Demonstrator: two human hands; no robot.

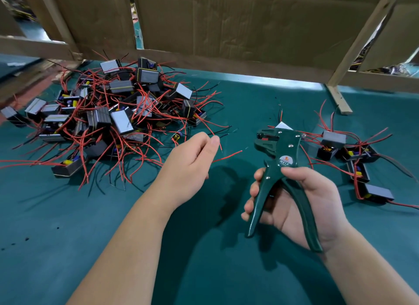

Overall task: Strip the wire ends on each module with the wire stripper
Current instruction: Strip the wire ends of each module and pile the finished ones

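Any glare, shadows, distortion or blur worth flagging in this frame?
Head view: wide-angle bending curves the cardboard wall edges; a bright glare band crosses the green mat at the back; soft arm shadows fall between the left hand, pinching a red wire, and the right hand; the wire stripper is sharp, the far-left modules slightly soft.

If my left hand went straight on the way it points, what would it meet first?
Probably the thin black wire ends just past the left hand; beyond them, green table mat. Depth is uncertain.

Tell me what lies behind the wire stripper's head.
A grey-topped module, only a corner showing; the wire stripper, held in the right hand, covers the rest.
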